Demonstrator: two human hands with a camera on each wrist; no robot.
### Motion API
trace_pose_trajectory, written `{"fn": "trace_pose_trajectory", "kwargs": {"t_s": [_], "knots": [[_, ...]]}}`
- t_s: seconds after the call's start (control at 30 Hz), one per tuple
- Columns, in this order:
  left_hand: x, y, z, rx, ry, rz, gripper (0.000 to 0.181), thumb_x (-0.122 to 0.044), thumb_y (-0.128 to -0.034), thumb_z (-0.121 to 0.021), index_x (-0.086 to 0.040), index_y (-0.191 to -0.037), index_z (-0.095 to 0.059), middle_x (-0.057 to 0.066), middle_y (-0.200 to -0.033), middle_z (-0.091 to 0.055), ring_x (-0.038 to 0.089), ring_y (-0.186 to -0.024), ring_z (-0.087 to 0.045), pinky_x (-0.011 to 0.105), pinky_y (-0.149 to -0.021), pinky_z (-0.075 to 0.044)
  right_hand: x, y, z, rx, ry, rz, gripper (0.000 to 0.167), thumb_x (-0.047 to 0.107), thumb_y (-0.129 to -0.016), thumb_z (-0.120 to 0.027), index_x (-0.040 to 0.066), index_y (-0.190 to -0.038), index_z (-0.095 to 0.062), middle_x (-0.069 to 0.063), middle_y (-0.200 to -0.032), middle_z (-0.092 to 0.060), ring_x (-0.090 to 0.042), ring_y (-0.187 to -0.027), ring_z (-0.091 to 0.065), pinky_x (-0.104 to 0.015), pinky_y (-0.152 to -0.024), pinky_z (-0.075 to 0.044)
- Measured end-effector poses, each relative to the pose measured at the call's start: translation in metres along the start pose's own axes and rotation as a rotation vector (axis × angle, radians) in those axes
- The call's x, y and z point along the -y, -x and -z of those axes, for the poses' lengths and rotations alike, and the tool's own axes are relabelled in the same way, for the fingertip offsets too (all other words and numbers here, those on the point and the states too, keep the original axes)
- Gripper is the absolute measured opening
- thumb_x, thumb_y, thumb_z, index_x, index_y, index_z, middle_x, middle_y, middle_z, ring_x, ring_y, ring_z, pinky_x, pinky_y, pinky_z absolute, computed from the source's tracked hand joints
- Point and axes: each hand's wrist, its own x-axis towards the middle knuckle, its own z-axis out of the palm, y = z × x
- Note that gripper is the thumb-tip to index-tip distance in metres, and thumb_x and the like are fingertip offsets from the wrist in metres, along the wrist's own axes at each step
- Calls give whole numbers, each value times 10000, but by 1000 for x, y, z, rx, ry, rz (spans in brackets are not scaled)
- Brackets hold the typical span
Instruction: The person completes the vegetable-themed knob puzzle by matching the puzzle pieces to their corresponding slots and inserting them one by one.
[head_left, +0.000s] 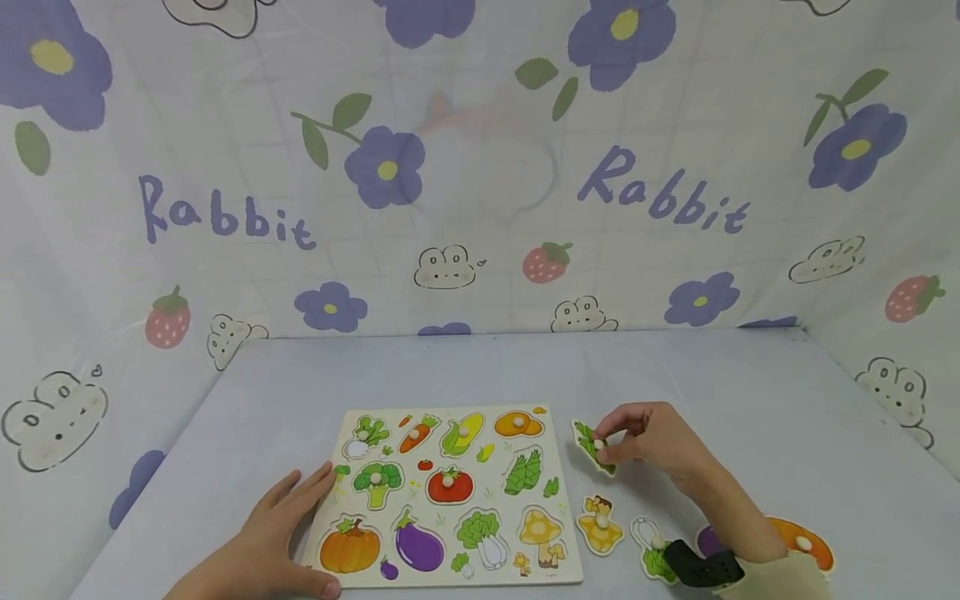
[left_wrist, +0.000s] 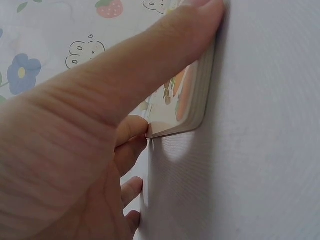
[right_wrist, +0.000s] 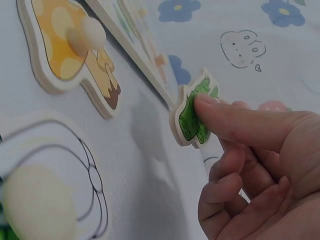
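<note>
My right hand [head_left: 660,442] pinches a green vegetable puzzle piece [right_wrist: 192,120] by its knob, raised and tilted just beyond the right edge of a wooden puzzle board [head_left: 498,532]. Fingers of my left hand [head_left: 270,533] lie spread along the board's left side, with the thumb at its front left corner; the left wrist view shows the thumb [left_wrist: 155,55] against the edge. Knobbed carrot [head_left: 415,435], broccoli [head_left: 377,479] and tomato [head_left: 449,486] pieces sit in the board. Its pumpkin, eggplant, cabbage, mushroom and green vegetable pictures show no knobs.
Right of the board lie a mushroom piece [head_left: 600,527] and a cabbage piece [head_left: 654,546]. Partly behind my right forearm are a purple piece [head_left: 708,540] and an orange piece [head_left: 813,542]. A printed curtain [head_left: 480,208] hangs behind the table [head_left: 300,375].
</note>
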Motion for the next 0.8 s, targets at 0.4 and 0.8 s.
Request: {"fn": "trace_pose_trajectory", "kwargs": {"t_s": [0.4, 0.8], "knots": [[1, 2, 0, 0, 10, -22, 1251, -526, -545, -914, -127, -1557, -296, 59, -1627, -169, 458, -1429, -1, 771, -1000, -104, 18, 8, -49, -161, -48, -83, 261, 74, -665, -905, 69, -880, -756, -43, -901, -724, -224, -768, -579, -311, -576, -440], [1, 0, -1, -6, -5, -36, 1247, -534, -548, -909, -122, -1555, -301, 62, -1625, -177, 457, -1428, -6, 774, -993, -109, 30, 12, -88, -218, -125, -195, 262, 20, -650, -896, 42, -852, -729, -49, -823, -719, -200, -751, -569, -281, -549, -386]]}}
